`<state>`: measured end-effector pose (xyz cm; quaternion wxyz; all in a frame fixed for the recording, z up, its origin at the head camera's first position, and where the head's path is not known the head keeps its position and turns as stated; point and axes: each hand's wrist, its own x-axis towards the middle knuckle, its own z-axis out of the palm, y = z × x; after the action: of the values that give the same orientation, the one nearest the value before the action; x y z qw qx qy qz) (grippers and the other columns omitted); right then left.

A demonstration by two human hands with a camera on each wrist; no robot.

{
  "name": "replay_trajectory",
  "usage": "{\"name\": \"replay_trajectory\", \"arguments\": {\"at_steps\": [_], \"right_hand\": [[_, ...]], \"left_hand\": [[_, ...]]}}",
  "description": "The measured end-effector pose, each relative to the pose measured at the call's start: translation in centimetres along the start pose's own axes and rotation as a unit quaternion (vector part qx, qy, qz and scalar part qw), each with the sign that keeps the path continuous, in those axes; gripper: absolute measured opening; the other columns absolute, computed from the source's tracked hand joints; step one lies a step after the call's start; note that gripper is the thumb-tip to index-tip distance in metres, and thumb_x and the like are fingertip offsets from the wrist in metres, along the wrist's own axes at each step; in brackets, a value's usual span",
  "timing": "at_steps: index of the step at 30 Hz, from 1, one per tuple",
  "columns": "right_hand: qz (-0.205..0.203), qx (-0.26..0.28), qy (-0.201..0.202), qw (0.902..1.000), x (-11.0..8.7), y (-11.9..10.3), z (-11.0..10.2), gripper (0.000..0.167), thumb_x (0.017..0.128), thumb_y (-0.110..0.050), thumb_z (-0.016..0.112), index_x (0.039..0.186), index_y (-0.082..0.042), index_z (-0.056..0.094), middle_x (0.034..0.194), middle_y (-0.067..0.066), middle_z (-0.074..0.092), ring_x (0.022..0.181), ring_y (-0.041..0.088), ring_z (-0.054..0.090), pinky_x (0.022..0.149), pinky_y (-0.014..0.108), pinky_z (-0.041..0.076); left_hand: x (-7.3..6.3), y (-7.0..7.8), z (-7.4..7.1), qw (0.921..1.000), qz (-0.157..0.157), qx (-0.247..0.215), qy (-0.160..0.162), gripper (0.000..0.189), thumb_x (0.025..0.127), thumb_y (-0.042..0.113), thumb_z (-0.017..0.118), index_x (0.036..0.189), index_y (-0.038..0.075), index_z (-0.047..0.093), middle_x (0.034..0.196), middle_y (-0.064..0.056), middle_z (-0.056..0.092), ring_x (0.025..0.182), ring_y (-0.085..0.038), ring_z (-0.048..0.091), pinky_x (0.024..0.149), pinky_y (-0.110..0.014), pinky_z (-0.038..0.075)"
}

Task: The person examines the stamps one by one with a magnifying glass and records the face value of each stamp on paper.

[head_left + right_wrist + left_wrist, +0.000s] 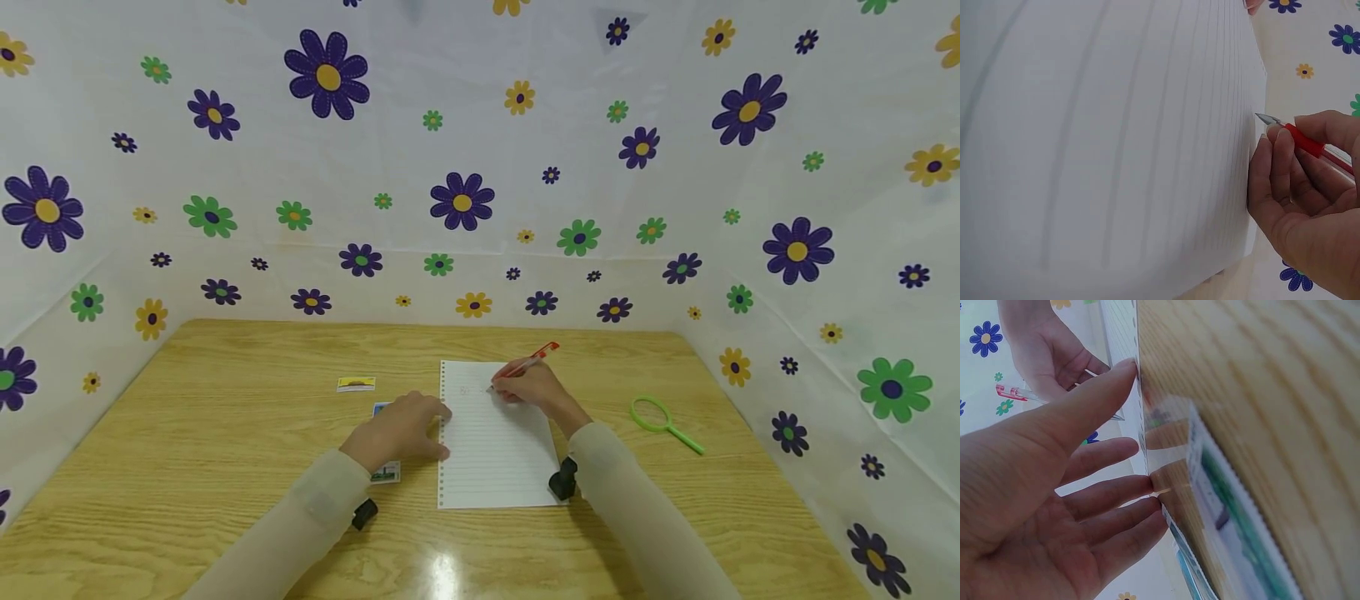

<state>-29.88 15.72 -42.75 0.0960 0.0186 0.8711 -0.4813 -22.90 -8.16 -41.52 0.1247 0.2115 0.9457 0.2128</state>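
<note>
From here I see a lined sheet (495, 458) on the tabletop (187, 467); picture cards (386, 473) partly hidden by the left hand (401, 429), fingers loosely spread at the sheet's holed edge, gripping nothing; a green magnifying glass (670, 428) over right; the right hand (534, 383) pinching a red pen (545, 351), tip at the upper lines; a yellow card (356, 384) off left; flowered cloth (405, 158) behind.

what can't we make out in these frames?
- Faint marks on the paper: head view, too small to read.
- Blue card: head view, partly hidden behind the left hand.
- Yellow card: head view, fine print too small.
- Green-pictured card: left wrist view, blurred, cut off by the bottom edge.
- Pen, far end: right wrist view, cut off by the right edge.
</note>
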Motion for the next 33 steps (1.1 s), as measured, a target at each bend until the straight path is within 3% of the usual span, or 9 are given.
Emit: {"name": "replay_trajectory", "arguments": {"at_steps": [33], "right_hand": [[0.008,0.010,0.013,0.9998,0.22,0.16,0.39,0.019,0.093,-0.022,0.077,0.107,-0.008,0.078,0.090,0.005,0.075,0.073,0.011,0.062,0.065,0.016,0.053]], "left_hand": [[-0.16,0.22,-0.12,0.9998,-0.014,-0.009,-0.006,0.056,0.085,0.031,0.086,0.134,0.010,0.068,0.144,-0.012,0.062,0.138,-0.034,0.053,0.117,-0.053,0.043]]}}
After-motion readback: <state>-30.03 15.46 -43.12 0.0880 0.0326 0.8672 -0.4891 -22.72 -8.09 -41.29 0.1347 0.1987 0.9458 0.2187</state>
